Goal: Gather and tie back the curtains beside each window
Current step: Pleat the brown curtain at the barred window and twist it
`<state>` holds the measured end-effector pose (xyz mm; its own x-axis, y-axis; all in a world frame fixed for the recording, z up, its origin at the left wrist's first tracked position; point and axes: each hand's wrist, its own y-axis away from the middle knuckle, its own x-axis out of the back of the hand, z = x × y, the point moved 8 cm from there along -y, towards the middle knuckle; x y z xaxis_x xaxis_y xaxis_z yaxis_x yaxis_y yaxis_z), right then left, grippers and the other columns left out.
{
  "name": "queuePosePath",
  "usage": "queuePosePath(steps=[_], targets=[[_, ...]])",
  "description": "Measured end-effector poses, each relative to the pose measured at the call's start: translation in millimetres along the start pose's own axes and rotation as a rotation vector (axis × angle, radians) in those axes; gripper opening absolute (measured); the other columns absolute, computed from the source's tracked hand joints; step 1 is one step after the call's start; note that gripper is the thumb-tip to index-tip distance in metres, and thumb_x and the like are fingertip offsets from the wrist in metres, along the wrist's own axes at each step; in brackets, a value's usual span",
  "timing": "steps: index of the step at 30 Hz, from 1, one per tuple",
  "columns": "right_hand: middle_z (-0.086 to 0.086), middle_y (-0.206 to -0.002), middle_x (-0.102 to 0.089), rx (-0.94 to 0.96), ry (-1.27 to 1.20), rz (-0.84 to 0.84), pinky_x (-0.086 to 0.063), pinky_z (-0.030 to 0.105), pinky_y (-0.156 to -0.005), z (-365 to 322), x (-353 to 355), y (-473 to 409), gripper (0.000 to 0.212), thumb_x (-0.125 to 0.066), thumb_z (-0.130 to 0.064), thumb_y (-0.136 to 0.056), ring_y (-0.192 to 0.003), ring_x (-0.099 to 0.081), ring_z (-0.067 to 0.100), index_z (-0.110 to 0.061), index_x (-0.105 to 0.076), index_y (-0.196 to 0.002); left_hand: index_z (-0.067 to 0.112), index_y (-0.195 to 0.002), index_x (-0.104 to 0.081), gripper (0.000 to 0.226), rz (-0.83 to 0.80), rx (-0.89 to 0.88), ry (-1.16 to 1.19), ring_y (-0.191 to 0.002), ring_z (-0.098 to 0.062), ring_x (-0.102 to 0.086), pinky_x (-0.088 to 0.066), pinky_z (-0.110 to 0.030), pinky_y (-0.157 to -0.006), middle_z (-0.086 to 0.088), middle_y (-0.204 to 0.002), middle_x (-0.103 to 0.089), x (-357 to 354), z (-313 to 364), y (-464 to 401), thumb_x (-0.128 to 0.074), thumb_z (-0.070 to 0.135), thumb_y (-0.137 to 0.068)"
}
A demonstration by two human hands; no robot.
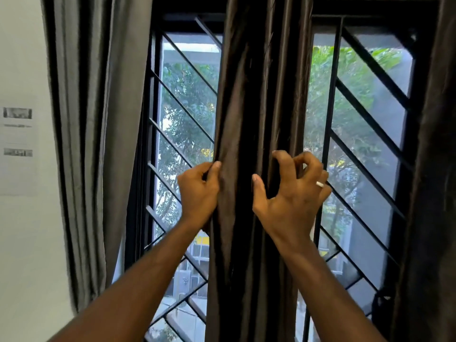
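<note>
Head view puts you square in front of the window (187, 124), with the dark brown curtain (249, 107) hanging as a bunched column down the middle, between the two panes of barred glass. Your left hand (197, 193) pinches the curtain's left edge, thumb in front and fingers tucked behind the fold. Your right hand (291, 191) is curled like a claw against the right side of the same bundle, thumb pressed to the cloth and fingertips hooked into the pleats; how much fabric it truly holds is hard to tell. A ring (319, 184) shows on that hand.

You look to be in the gathering step: the cloth is squeezed fairly narrow but nothing is wrapped around it yet, and no tie-back is visible here. Next, you would likely need to draw both edges together so one hand can circle the whole bundle, freeing the other to fetch and loop a tie.

A grey curtain (98, 119) hangs loose at the left, another dark curtain (429, 169) at the right, and a sheet of paper (18, 149) is on the wall (27, 243).
</note>
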<state>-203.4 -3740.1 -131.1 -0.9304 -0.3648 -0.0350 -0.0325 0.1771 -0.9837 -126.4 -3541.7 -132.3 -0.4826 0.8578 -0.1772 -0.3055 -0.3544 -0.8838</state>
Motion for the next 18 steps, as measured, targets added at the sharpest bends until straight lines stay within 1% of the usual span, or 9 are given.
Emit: queuePosePath(steps=[2, 4, 6, 8, 10, 12, 14, 17, 18], targets=[[0.01, -0.125, -0.046, 0.028, 0.052, -0.037, -0.031, 0.041, -0.084, -1.3, -6.3, -2.3, 0.043, -0.073, -0.05, -0.081, -0.108, -0.049, 0.032, -0.026, -0.065, -0.116, 0.011, -0.08, -0.077, 0.023, -0.01, -0.024, -0.045, -0.063, -0.004, -0.059, -0.05, -0.035, -0.063, 0.001, -0.067, -0.065, 6.4, -3.1, -0.1, -0.066, 0.025, -0.094], [0.009, -0.125, -0.047, 0.034, 0.117, -0.088, -0.029, 0.039, -0.082, -6.6, -13.7, -1.7, 0.042, -0.071, -0.057, -0.081, -0.108, -0.05, 0.032, -0.024, -0.069, -0.109, 0.009, -0.079, -0.076, 0.023, -0.041, -0.087, -0.097, -0.067, -0.005, -0.055, -0.047, -0.031, -0.063, 0.001, -0.072, -0.059, 4.7, 7.5, 0.5, -0.066, 0.026, -0.092], [0.008, -0.124, -0.047, -0.005, 0.159, -0.11, -0.033, 0.042, -0.081, -5.8, -18.6, 0.3, 0.043, -0.071, -0.057, -0.081, -0.107, -0.049, 0.032, -0.023, -0.069, -0.107, 0.01, -0.08, -0.074, 0.015, -0.053, -0.147, -0.12, -0.068, -0.008, -0.053, -0.044, -0.024, -0.063, 0.001, -0.072, -0.056, 4.6, 20.8, 2.3, -0.069, 0.021, -0.09], [0.008, -0.122, -0.047, -0.087, 0.168, -0.095, -0.038, 0.046, -0.082, 2.2, -18.6, 2.6, 0.038, -0.077, -0.047, -0.08, -0.108, -0.047, 0.032, -0.02, -0.07, -0.105, 0.01, -0.087, -0.075, 0.003, -0.006, -0.156, -0.097, -0.067, -0.012, -0.057, -0.047, -0.021, -0.064, -0.002, -0.072, -0.063, 15.5, 20.8, 1.6, -0.075, 0.012, -0.085], [0.009, -0.118, -0.049, -0.143, 0.141, -0.036, -0.04, 0.047, -0.079, 5.7, -14.0, 7.1, 0.023, -0.079, -0.031, -0.079, -0.104, -0.045, 0.033, -0.016, -0.072, -0.095, 0.008, -0.086, -0.074, 0.006, 0.073, -0.084, -0.091, -0.064, -0.015, -0.06, -0.053, -0.031, -0.068, -0.005, -0.07, -0.067, 33.8, 3.3, -6.7, -0.079, 0.008, -0.081], [0.009, -0.112, -0.053, -0.038, 0.13, 0.029, -0.04, 0.044, -0.075, -7.9, -8.7, 13.9, 0.008, -0.077, -0.018, -0.08, -0.097, -0.044, 0.032, -0.015, -0.071, -0.082, 0.009, -0.076, -0.069, 0.009, 0.139, -0.016, -0.159, -0.06, -0.021, -0.06, -0.055, -0.04, -0.067, -0.005, -0.066, -0.065, 52.2, -18.4, -18.2, -0.077, 0.011, -0.08], [0.008, -0.107, -0.058, 0.067, 0.122, 0.053, -0.042, 0.043, -0.07, -12.8, -8.3, 19.6, 0.005, -0.074, -0.013, -0.081, -0.091, -0.048, 0.032, -0.014, -0.07, -0.078, 0.008, -0.07, -0.065, 0.017, 0.174, 0.014, -0.216, -0.057, -0.022, -0.058, -0.054, -0.044, -0.065, -0.004, -0.062, -0.062, 63.8, -30.8, -27.1, -0.075, 0.013, -0.081], [0.009, -0.096, -0.065, -0.11, -0.059, 0.097, -0.049, 0.05, -0.069, 11.4, -5.6, 19.3, 0.004, -0.071, -0.012, -0.083, -0.086, -0.058, 0.036, -0.011, -0.074, -0.085, 0.008, -0.069, -0.067, 0.017, 0.075, -0.029, -0.152, -0.057, -0.017, -0.058, -0.054, -0.039, -0.064, -0.001, -0.061, -0.063, 53.3, -21.2, -23.9, -0.077, 0.015, -0.081], [0.008, -0.093, -0.067, -0.101, -0.087, 0.096, -0.049, 0.049, -0.069, 6.7, -6.3, 22.4, 0.004, -0.071, -0.013, -0.085, -0.084, -0.059, 0.036, -0.01, -0.074, -0.086, 0.009, -0.069, -0.068, 0.017, 0.028, -0.056, -0.125, -0.057, -0.016, -0.058, -0.052, -0.036, -0.064, 0.0, -0.062, -0.063, 45.1, -13.5, -18.3, -0.078, 0.017, -0.08]])
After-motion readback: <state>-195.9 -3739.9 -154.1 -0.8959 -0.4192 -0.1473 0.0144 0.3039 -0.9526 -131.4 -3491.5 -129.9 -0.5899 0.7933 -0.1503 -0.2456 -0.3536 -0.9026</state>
